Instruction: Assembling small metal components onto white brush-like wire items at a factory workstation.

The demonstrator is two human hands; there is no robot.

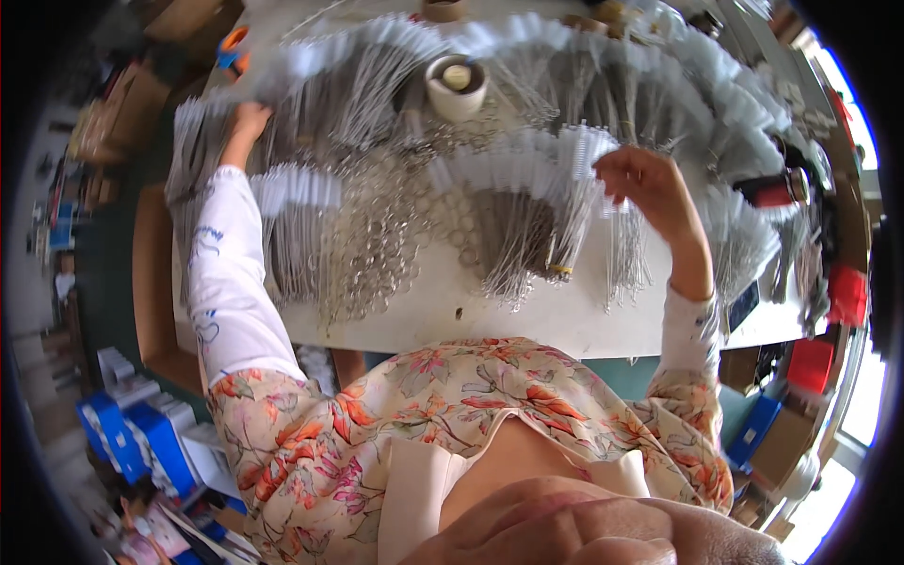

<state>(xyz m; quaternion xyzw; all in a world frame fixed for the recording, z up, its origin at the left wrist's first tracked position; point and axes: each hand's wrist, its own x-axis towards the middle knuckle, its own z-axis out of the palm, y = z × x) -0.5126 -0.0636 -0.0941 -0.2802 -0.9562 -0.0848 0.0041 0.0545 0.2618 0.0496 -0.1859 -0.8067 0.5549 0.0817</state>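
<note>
Clock face: centred on the middle of the view, with 12 at the far side and 6 at the wearer.
Left hand [248, 124]: toward 10 o'clock, reaching among the back row of wires [386, 80]; its fingers are bent and partly hidden, and I cannot tell whether they grip anything.
Right hand [656, 186]: toward 2 o'clock, fingers curled, just beside the pale ends of the front wire bundles [516, 235]; whether it holds a piece, I cannot tell.
Wires: thin, grey, with whitish ends pointing away from the wearer; the back row arcs from 10 round past 1 o'clock, while the front bundles lie near the centre, toward 2.
Loose bunch [624, 259]: thin wires below the right hand, toward 3 o'clock.
Rings [381, 259]: a heap of small metal loops left of centre, toward 9 to 10 o'clock.
Roll [456, 102]: white, hollow, at 12 o'clock, among the wires.
Tape dispenser [232, 58]: orange and blue, between 10 and 11 o'clock.
Worktop [565, 325]: pale, under everything named so far.
Surroundings: a cardboard box [155, 282] at 9 o'clock, blue boxes [151, 443] at 8, a red bin [810, 365] between 3 and 4.
</note>
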